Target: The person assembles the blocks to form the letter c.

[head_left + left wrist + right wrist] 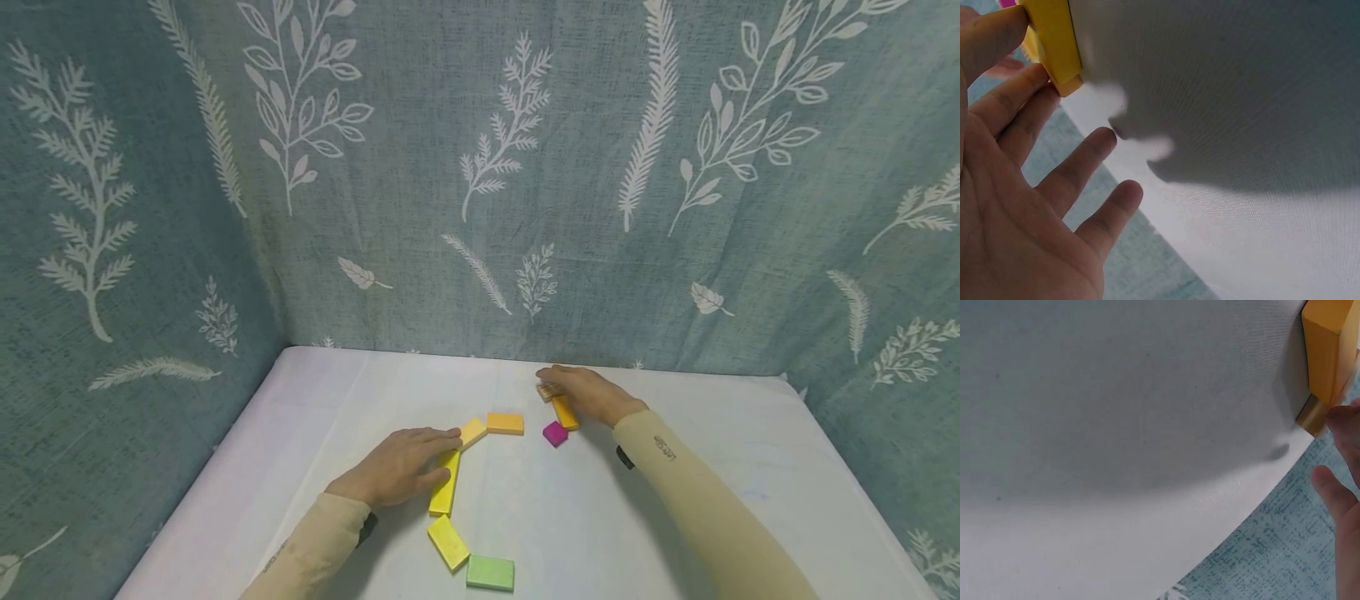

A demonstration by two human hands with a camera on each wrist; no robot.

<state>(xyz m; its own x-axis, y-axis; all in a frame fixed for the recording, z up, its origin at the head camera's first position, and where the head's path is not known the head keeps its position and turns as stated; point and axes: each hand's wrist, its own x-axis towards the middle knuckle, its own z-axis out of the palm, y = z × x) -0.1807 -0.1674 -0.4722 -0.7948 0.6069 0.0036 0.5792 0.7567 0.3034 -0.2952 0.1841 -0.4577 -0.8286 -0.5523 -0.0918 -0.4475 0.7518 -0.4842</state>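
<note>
Small tan block (pixel 549 392): at the far part of the white desk, beneath the fingers of the right hand (pixel 590 395), which reaches over it; a fingertip meets it in the right wrist view, but whether the hand pinches it cannot be told, the thumb's contact being hidden. An upright-looking orange block (pixel 566 413) adjoins its near end, with a magenta block (pixel 556 433) just beside that.

Long yellow block (pixel 445 485): touched by the thumb of the left hand (pixel 397 467), whose fingers are spread and nearly straight; the index and middle fingertips touch the pale yellow block (pixel 472 434) at its far end, and the other two fingers stand clear. To the right of this pair lies a second orange block (pixel 506 423), across a gap from the magenta one. Nearer the viewer, a short yellow block (pixel 448 542) and a green block (pixel 491 573) continue the curve.

Surroundings: beige sleeves (pixel 693 492) cover both forearms; the desk (pixel 637 542) is bordered by blue-green cloth (pixel 420 275) printed with pale leaves.
</note>
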